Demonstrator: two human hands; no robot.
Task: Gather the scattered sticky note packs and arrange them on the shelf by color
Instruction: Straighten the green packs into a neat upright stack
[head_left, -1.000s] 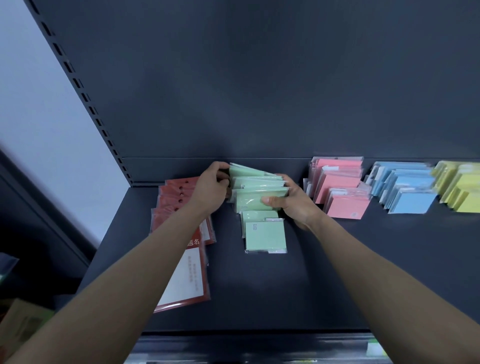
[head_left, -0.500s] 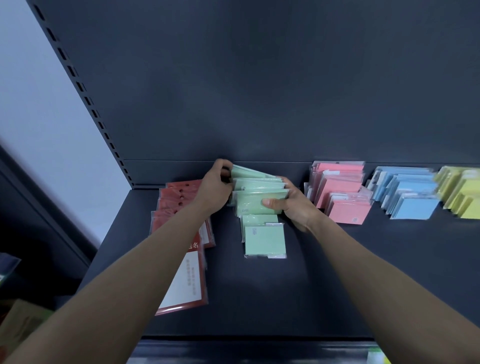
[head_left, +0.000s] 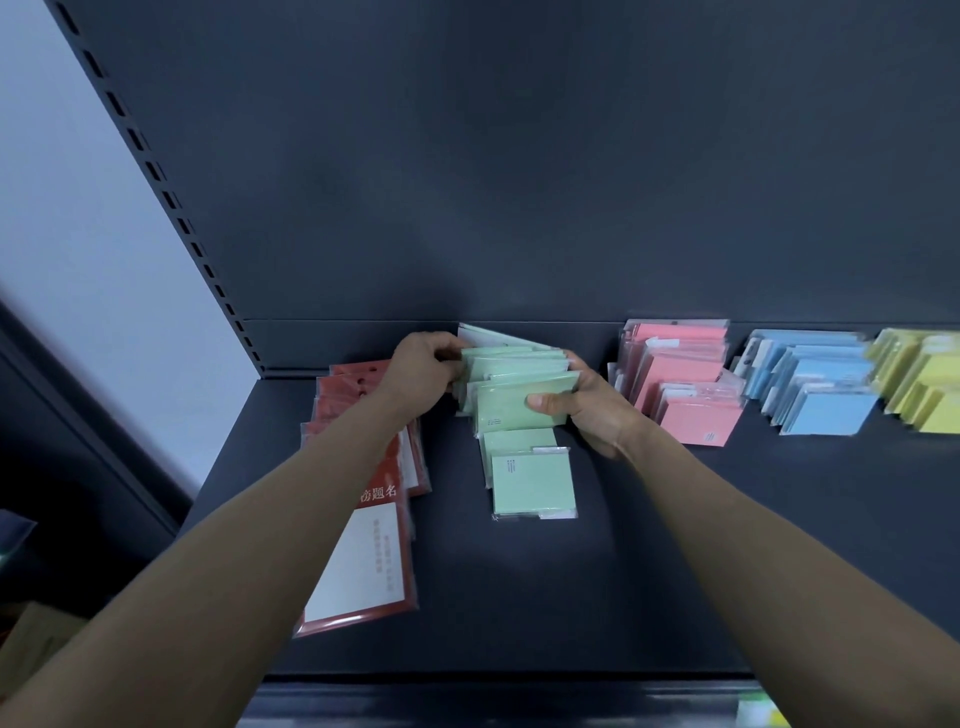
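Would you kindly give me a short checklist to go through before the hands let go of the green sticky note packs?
1. Grip: the left hand grips the left edge of the green packs, and the right hand holds the right edge with its thumb on the front: ok.
2. One colour in this row, all green: ok.
3. Row squared up: the packs fan out unevenly and the rearmost one is tilted: not ok.
4. Green row apart from the pink packs: ok.
5. Blue packs and yellow packs each in a separate row: ok.
6. Stray packs left off the shelf: cannot tell.
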